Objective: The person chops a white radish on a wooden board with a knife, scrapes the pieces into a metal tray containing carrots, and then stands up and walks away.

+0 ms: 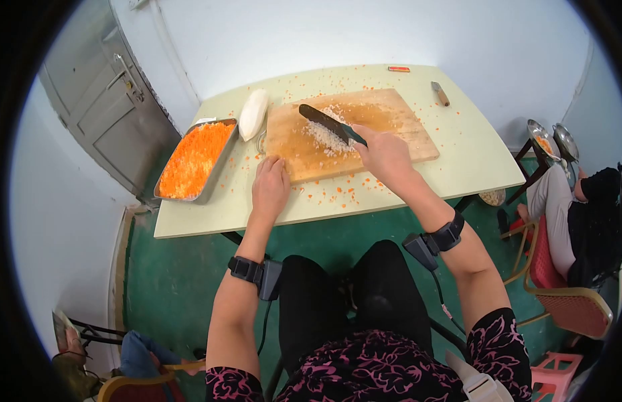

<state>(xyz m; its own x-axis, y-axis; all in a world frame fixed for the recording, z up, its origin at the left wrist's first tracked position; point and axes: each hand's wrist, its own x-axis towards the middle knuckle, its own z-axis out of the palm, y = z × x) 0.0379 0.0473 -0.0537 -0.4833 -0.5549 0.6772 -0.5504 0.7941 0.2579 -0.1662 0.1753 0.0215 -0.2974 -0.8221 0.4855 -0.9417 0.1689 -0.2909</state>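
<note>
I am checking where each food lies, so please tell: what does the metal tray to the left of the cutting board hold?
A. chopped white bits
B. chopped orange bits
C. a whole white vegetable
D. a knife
B: the metal tray is filled with chopped orange bits, while the chopped white bits lie on the cutting board under the knife in the right hand.
</note>
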